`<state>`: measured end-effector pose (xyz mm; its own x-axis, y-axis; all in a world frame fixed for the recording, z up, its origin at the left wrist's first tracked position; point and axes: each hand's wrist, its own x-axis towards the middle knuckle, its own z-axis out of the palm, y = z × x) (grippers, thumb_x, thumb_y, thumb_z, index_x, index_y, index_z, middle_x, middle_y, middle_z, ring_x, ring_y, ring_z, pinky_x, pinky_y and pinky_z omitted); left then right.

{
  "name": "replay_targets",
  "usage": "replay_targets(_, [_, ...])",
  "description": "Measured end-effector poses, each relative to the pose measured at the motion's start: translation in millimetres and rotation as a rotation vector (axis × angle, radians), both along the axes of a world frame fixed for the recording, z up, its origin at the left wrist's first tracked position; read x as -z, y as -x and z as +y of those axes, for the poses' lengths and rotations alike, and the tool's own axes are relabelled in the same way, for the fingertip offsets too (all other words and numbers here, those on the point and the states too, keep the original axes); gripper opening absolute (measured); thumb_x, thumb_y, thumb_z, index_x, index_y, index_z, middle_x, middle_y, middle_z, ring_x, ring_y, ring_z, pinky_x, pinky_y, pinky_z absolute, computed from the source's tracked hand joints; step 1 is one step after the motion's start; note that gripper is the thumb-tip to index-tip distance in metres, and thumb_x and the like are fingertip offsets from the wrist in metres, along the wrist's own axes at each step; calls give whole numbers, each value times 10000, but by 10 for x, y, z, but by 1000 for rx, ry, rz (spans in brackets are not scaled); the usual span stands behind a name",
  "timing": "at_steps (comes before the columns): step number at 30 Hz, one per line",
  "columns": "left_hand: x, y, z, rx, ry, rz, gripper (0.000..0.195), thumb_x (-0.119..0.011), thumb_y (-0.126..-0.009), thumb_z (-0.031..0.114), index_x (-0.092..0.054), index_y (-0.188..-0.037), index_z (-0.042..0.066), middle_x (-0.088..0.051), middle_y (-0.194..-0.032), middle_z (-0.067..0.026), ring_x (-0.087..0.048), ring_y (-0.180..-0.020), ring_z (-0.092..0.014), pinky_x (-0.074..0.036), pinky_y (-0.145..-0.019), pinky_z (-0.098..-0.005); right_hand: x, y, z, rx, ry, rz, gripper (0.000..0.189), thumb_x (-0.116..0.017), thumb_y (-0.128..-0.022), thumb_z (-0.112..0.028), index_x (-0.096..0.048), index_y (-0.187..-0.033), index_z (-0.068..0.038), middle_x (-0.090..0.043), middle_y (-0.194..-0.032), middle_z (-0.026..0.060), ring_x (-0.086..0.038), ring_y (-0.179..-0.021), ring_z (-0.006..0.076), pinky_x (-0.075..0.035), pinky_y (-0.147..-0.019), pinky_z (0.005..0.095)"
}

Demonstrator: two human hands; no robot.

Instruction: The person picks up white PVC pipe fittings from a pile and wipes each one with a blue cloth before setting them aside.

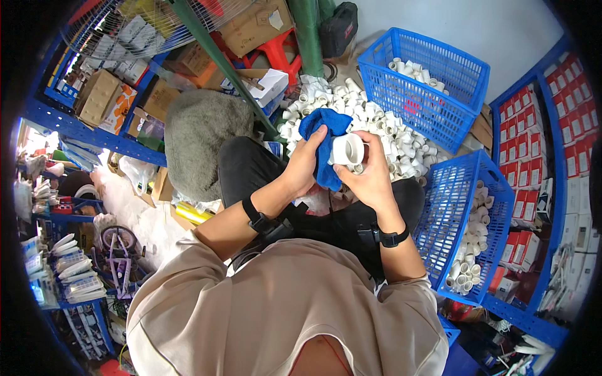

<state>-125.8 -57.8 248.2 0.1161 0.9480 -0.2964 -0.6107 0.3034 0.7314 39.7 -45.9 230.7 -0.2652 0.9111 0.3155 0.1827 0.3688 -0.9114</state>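
My left hand (pixel 305 162) grips a blue cloth (pixel 324 141) that hangs below the fingers and bunches above them. Against the cloth's right side is a white plastic pipe fitting (pixel 347 149), its round opening turned to the right. The thumb and fingers of my right hand (pixel 371 176) hold this fitting from the right. Just beyond both hands lies a large heap of white pipe fittings (pixel 400 141) on the floor. My left palm is partly hidden by the cloth.
A blue plastic crate (pixel 423 110) with white fittings stands beyond the heap; another blue crate (pixel 437 225) with fittings is at my right. A grey plush-covered object (pixel 202 141) sits left of my knee. Blue shelving (pixel 498 310) with red-and-white boxes (pixel 519 145) lines the right side.
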Motion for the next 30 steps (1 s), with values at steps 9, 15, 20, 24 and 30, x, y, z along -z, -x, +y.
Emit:
replay_targets(9, [283,306,297,10,222,-346,561,-441,-960,528,-551,-1290,88,-622,-1233,-115,-583,-1114,-303,-438,-1003,-477,263,-372,712,195,423,296,615,-763,-817,-132,-425,-1296,58,-581,-1139,142,-598,-917,170,-515,-723,277])
replay_targets(15, [490,902,770,-68,204,-454,547,-414,-975,488,-562,-1288,65,-612,-1282,-142,-570,-1160,-321,-394,-1065,-476,968,-1271,2301,221,645,616,485,-689,-828,1,-483,-1244,141,-649,-1005,154,-639,-825,178,-529,-684,243])
replay_targets(20, [619,1391,1250,-158,-6,-474,500,-465,-975,446,-570,-1283,66,-614,-1293,-123,-561,-1201,-304,-383,-1093,-457,1149,-1847,3447,547,495,670,273,-678,-878,-87,-626,-1088,80,-686,-947,121,-681,-860,217,-559,-697,308])
replay_targets(24, [736,1804,1763,-257,-75,-386,457,-505,-967,428,-595,-1246,77,-645,-1233,-96,-585,-1156,-270,-407,-1071,-434,1886,-1630,3713,206,588,222,396,-719,-838,-123,-618,-1192,22,-695,-952,112,-691,-836,211,-554,-688,314])
replay_targets(30, [1209,2283,2135,-360,-55,-401,369,-520,-966,386,-642,-1147,88,-685,-1100,-67,-635,-947,-220,-514,-892,-357,2851,671,2922,-123,699,-639,756,-701,-855,-418,-443,-1408,30,-670,-1169,200,-658,-1023,271,-509,-904,352])
